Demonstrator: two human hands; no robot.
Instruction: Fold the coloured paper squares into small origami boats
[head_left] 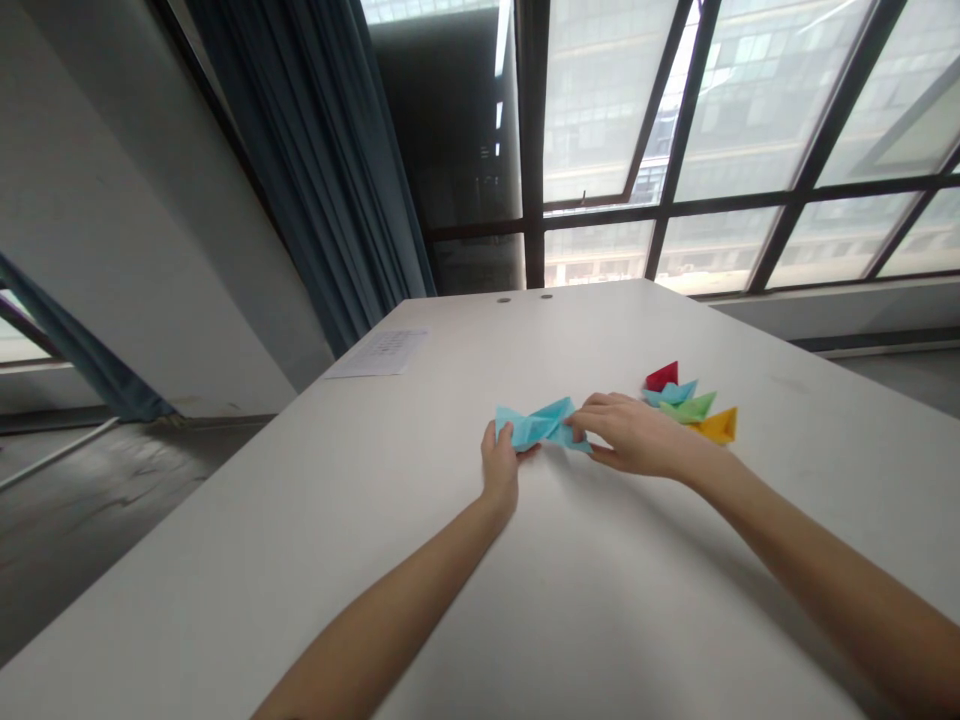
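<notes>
A partly folded piece of light blue origami paper is held between my two hands, just above the white table. My left hand pinches its left end, thumb in front and fingers partly hidden behind and under it. At the right end, my right hand has its fingers closed on the paper's corner. Past my right wrist lie several small folded paper boats in a row: a red one, a blue one, a green one and an orange-yellow one.
The white table reaches far ahead, with two round holes near its far edge. A printed sheet lies by the left edge. Beyond stand a blue curtain and dark-framed windows.
</notes>
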